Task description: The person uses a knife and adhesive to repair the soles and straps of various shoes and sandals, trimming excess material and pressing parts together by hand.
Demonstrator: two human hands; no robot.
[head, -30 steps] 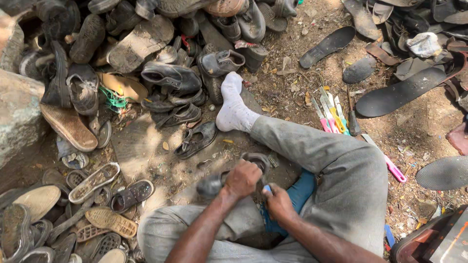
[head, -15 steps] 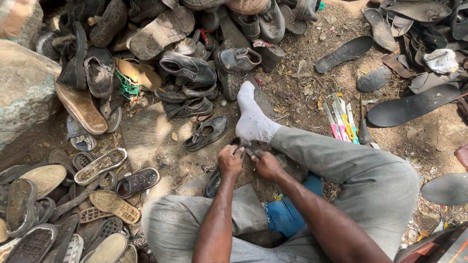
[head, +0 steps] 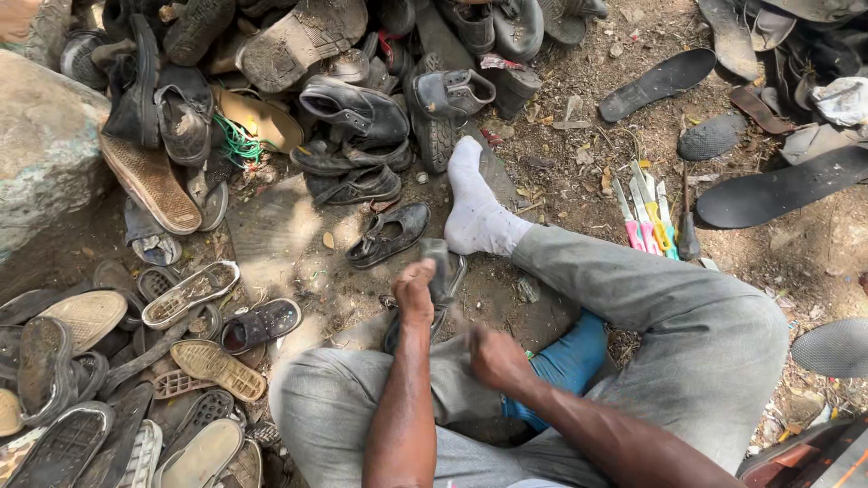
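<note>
Sitting on the bare ground among heaps of worn footwear, the person has a big grey rock point(head: 41, 145) at the far left and a spread of loose soles and sandals point(head: 117, 361) below it. Just right of those lies a small dark shoe point(head: 260, 323), and a little further on a black shoe point(head: 391, 233) rests on a flat mat.

At the middle, the left hand point(head: 415, 291) is closed around a dark grey sole piece point(head: 440, 269), holding it upright just beside the white-socked foot point(head: 476, 215). Half a second ago both hands were bunched together on that piece, close to the sock; now the right hand point(head: 493, 357) has pulled back toward the lap and sits well apart from it. It looks curled into a loose fist, though I cannot tell whether anything is in it. By my reading, the work on the sole has paused, with only the left hand keeping it in place.

Off to the right, a few bright-handled tools point(head: 646, 212) lie on the dirt, and long black insoles point(head: 782, 188) beyond them.
</note>
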